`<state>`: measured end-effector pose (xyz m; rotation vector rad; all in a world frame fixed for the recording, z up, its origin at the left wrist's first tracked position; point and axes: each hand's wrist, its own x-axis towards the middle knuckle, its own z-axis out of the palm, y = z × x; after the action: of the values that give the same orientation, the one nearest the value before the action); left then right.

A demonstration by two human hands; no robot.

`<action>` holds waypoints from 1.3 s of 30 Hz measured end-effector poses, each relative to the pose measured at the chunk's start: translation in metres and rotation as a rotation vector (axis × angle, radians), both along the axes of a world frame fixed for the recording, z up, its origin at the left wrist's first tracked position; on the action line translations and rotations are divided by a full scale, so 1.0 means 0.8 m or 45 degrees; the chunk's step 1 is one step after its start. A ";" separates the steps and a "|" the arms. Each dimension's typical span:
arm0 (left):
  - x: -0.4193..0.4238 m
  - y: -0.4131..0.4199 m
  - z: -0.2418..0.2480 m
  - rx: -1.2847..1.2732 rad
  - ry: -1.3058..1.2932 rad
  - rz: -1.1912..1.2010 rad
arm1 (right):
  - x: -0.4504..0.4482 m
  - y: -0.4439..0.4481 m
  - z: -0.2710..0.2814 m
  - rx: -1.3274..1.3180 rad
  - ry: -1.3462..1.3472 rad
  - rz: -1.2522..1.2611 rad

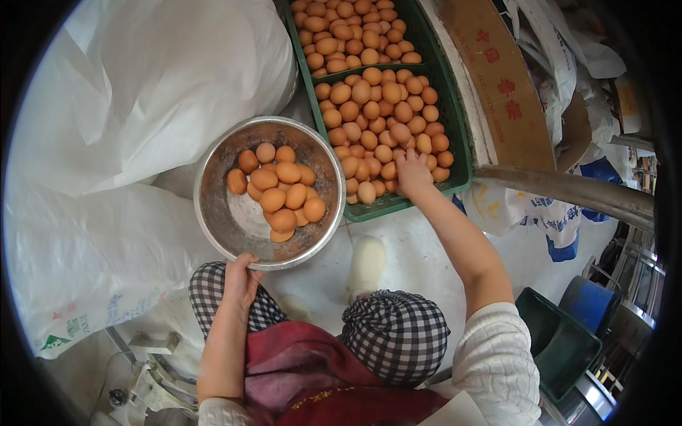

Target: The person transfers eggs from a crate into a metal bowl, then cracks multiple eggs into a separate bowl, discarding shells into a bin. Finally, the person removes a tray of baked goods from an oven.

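Observation:
A round metal bowl [234,234] stands tilted before me, with many brown eggs [288,172] heaped inside it. My left hand [242,279] grips the bowl's near rim, thumb on the upper side. To the right lies a green plastic crate [373,209], split by a divider into two parts, both full of brown eggs [391,92]. My right hand [414,173] reaches into the nearer part, at its front right, with the fingers down among the eggs. Whether those fingers have closed on an egg cannot be told, as the back of the hand hides it.
Large white plastic sacks [160,80] fill the left side. A cardboard box [495,90] stands behind the crate's right side, near a metal bar [565,191]. A green bin [557,341] and a blue container [589,303] are at lower right. My shoe [367,261] rests on the floor below the crate.

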<state>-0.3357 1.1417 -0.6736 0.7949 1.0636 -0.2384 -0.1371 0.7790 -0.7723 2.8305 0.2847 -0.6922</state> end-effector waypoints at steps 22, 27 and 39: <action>-0.007 0.006 -0.006 0.004 0.047 -0.043 | 0.052 0.135 0.081 1.270 -0.785 -0.038; -0.004 0.003 -0.005 0.022 0.041 -0.053 | 0.106 0.025 0.035 0.376 -0.085 -0.321; -0.011 0.007 -0.013 -0.012 -0.003 -0.020 | 0.128 0.030 0.034 0.181 0.017 -0.029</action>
<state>-0.3447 1.1470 -0.6840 0.7954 1.0533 -0.2556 -0.0349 0.8026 -0.7449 2.9685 0.3164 -0.7226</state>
